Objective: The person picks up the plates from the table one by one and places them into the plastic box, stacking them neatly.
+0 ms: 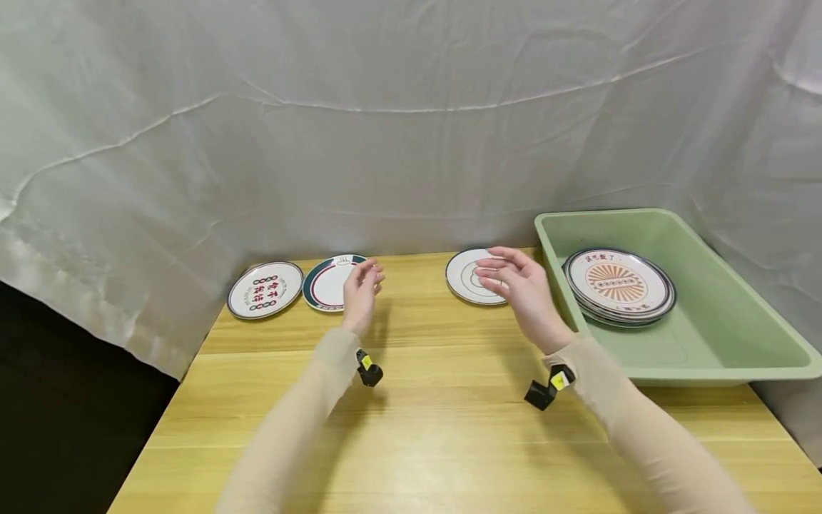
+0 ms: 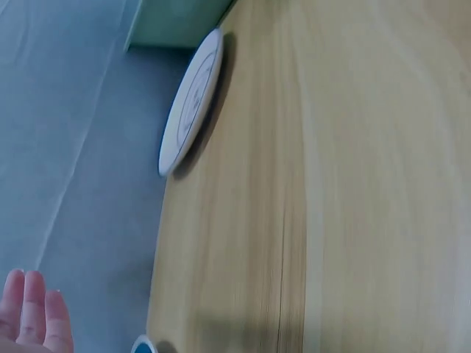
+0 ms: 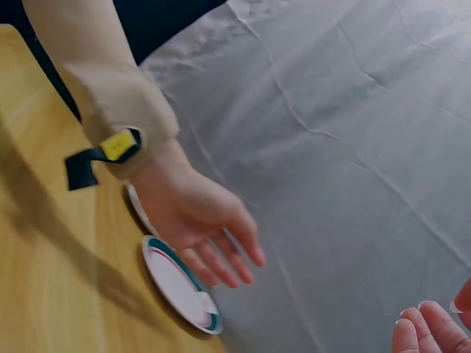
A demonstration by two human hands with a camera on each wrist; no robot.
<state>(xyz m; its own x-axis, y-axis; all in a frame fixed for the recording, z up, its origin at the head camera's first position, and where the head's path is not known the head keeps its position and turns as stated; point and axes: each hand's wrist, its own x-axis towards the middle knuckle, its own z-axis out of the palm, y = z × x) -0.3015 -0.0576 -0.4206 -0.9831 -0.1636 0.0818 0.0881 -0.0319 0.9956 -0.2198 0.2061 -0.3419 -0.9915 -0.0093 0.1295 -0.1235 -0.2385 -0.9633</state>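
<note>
My left hand [image 1: 362, 296] is raised over the table with loosely bent fingers and nothing in them, overlapping the edge of a green-rimmed plate [image 1: 326, 285] in the head view. Left of that plate lies a white plate with red characters [image 1: 265, 290]. My right hand [image 1: 523, 293], also holding nothing, hovers by a white plate with thin rings [image 1: 464, 277] and partly covers it in the head view. In the left wrist view this ringed plate [image 2: 193, 103] lies at the table's back edge. The right wrist view shows the left hand [image 3: 202, 213] with fingers extended.
A green basin [image 1: 726, 314] stands at the right of the wooden table [image 1: 437, 428]. Inside it is a stack of plates [image 1: 619, 285], the top one with an orange sunburst. Grey cloth [image 1: 385, 143] hangs behind the table. A dark area [image 1: 58, 400] lies beyond the left edge.
</note>
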